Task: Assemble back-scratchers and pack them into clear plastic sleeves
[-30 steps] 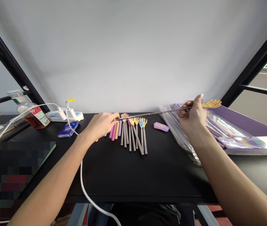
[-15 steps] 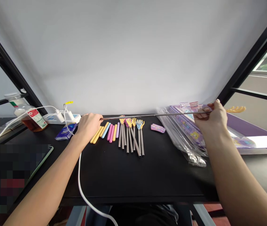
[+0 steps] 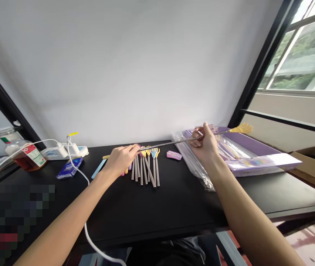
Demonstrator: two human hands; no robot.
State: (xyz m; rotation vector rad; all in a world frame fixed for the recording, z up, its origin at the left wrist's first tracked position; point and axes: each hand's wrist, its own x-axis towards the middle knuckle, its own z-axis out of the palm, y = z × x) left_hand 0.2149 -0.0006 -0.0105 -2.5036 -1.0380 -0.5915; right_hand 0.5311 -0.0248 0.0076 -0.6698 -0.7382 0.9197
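- Head view, clock read from the picture's centre: the left hand (image 3: 122, 159), at 8 o'clock, is narrow, its fingers closed on one end of the long metal rod (image 3: 171, 143).
- The right hand (image 3: 207, 142), between 3 and 4 o'clock, grips the rod near its yellow claw (image 3: 240, 128), thumb up; the claw points to 3 o'clock.
- The rod slants across the centre, raised above the black table (image 3: 174, 207), its right end higher in view.
- At 6 to 7 o'clock, short rods (image 3: 146, 171) with yellow, blue and pink claws lie side by side, one crossing others.
- Coloured sticks (image 3: 98, 169) lie at 8 o'clock, partly hidden by the left hand and wrist.
- Pink cards (image 3: 174, 155) lie between 4 and 5 o'clock; clear bags (image 3: 190, 159) at 4, beside the open purple box (image 3: 257, 168) at 3, which holds wrapped things.
- Farther toward 3 o'clock is a cardboard box (image 3: 311, 168).
- Near 9 o'clock are a bottle (image 3: 28, 155) and a power strip (image 3: 84, 151) with plugs; the blue packet (image 3: 69, 168) sits between 8 and 9, under a white cable (image 3: 77, 169).
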